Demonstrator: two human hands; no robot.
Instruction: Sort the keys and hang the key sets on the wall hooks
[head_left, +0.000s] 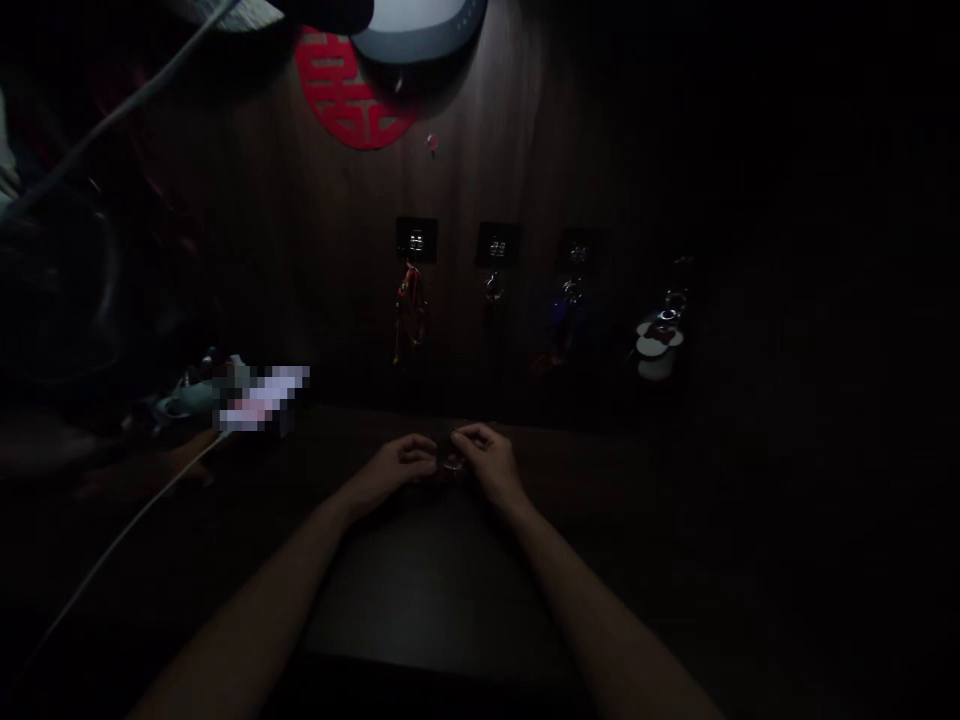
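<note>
Super dark shot tbh. Left hand (401, 468) and right hand (484, 462) meet mid-frame over the dark surface (435, 590), fingers curled around a small metal thing (452, 462) pinched btwn them, can't tell what it is. Keys (410, 310) hang on wall hooks at 12 o'clock, white cable (135, 520) at 9.

Small dark object (453, 462), details lost in gloom, pinched between both hands above dark tabletop
</note>
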